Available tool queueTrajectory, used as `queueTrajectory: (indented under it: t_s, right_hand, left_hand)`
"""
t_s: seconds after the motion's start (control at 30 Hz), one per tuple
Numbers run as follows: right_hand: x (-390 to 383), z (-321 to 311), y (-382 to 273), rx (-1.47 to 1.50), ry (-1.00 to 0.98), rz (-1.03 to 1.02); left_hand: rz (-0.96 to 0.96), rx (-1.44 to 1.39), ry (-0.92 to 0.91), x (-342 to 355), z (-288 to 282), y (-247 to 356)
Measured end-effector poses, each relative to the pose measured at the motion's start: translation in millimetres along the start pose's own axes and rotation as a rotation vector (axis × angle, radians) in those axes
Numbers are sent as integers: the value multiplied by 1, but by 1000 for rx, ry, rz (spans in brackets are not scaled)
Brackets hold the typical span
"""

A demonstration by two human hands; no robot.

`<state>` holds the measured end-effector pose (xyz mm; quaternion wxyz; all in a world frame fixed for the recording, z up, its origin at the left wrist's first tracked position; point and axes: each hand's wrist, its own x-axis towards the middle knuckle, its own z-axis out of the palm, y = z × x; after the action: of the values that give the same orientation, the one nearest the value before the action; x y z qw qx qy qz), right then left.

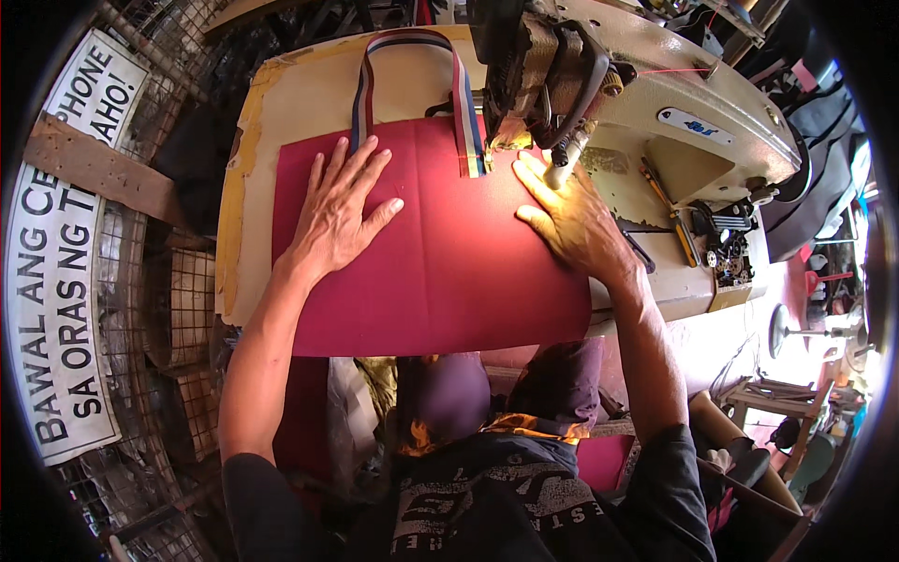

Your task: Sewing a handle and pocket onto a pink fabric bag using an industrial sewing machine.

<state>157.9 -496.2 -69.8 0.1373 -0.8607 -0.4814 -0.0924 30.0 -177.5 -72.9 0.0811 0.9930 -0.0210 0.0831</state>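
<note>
A dark red fabric panel (pixel 403 253) lies flat on the sewing table, its near edge hanging over the front. My left hand (pixel 342 206) rests flat on its left part with fingers spread. On its right part, under the machine's lamp, my right hand (pixel 567 206) presses down, fingers apart, close to the needle area. A striped strap (pixel 412 37) in red, white and dark blue loops up from the panel's far edge. One strap end lies on the cloth at the presser foot (pixel 488 159) of the sewing machine (pixel 693 103); the other passes behind the cloth's edge near my left fingers.
A screwdriver (pixel 688 239) and another slim tool lie on the machine bed at the right, beside a box of small metal parts (pixel 732 244). A wire mesh with a white sign (pixel 56 328) stands at the left. Another person's arm (pixel 749 459) shows at lower right.
</note>
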Motion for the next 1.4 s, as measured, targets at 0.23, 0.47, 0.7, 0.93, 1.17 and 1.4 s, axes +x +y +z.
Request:
queueTrajectory:
  t_s: [0.23,0.47,0.7,0.93,1.17,1.4]
  right_hand:
    - [6,-3,10,126,33,-52]
    - [8,2,18,139,121,-68]
    - [2,-2,11,201,97,-3]
    - [-8,1,9,192,145,23]
    - [-4,3,5,227,121,65]
    - [15,14,-8,313,483,50]
  left_hand:
    - [10,4,7,10,5,-3]
    - [8,14,-6,18,7,-4]
    - [10,32,-6,8,5,-1]
    - [16,36,-8,-4,2,7]
    - [-18,41,-15,-7,-1,5]
    - [-10,15,45,-7,5,5]
